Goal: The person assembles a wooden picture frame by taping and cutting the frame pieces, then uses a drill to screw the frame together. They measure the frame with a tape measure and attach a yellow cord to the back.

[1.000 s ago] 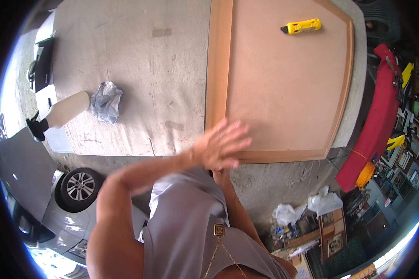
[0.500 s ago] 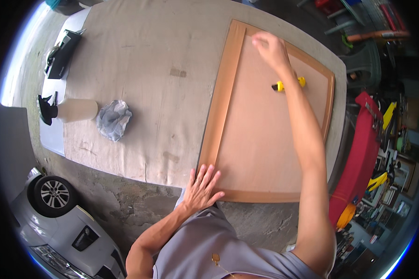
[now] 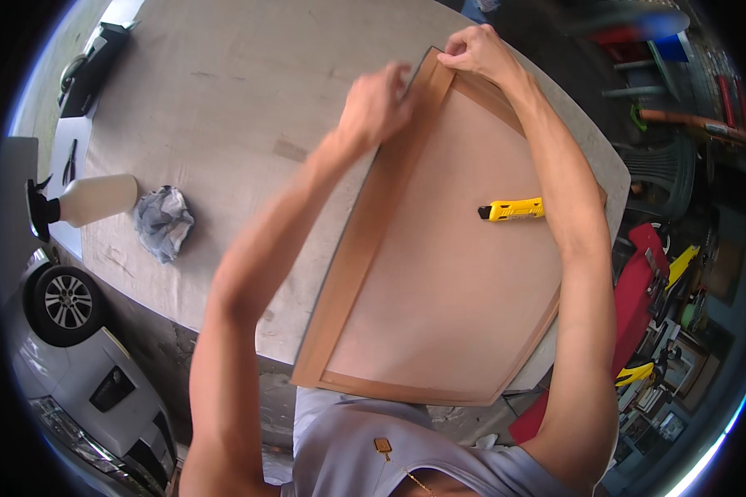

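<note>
Your right hand [image 3: 481,58] pinches the panel [image 3: 439,273] at its far corner; left hand [image 3: 375,104] is blurry, can't tell its grip tbh.

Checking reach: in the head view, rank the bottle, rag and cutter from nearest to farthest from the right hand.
From the right hand:
1. Cutter, on the panel.
2. Rag, across the table, toward the left.
3. Bottle, just left of the rag.
</note>
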{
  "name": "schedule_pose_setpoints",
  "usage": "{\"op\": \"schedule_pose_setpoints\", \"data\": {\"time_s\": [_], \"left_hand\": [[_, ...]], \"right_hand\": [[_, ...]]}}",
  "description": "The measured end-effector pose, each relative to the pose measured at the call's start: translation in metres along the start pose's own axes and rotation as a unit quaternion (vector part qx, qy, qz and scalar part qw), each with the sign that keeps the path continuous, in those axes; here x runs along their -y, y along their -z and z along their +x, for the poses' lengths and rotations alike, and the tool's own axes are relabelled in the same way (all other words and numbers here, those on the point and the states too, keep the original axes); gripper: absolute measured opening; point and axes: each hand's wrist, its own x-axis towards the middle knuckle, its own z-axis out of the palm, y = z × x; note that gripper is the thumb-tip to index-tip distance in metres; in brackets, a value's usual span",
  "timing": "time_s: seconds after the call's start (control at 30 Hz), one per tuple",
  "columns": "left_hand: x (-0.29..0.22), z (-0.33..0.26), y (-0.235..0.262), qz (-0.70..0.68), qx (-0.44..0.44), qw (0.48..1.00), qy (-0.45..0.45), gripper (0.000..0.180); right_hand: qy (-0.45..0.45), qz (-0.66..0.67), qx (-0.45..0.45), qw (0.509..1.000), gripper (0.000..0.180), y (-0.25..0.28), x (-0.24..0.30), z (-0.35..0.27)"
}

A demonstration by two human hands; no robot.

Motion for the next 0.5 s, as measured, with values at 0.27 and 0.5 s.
{"op": "schedule_pose_setpoints", "data": {"time_s": [0.27,0.5], "left_hand": [[-0.031,0.106,-0.013,0.111,0.081,0.988,0.065,0.035],[-0.039,0.119,-0.026,0.255,0.164,0.951,0.066,0.034]], "right_hand": [[0.119,-0.016,-0.021,0.993,0.026,-0.007,-0.010,-0.002],[0.105,-0.005,-0.007,0.994,0.028,-0.008,-0.012,-0.001]]}}
